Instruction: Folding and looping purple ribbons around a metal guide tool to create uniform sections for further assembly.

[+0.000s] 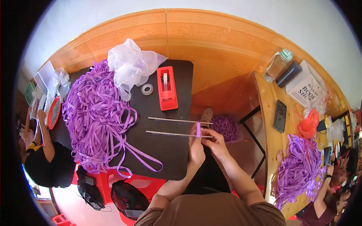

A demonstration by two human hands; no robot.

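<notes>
two rods (171,133) looped by purple ribbon (198,129); left hand (196,151) points far, right hand (218,145) curls leftward, fingertips at ribbon; both nearly closed, exact hold unclear.

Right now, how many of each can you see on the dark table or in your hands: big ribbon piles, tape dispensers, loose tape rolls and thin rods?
Purple ribbon pile: 1
Red tape dispenser: 1
Loose tape roll: 1
Thin rods: 2
Total: 5

Bright, fairly even light; black, bowed edges
</notes>
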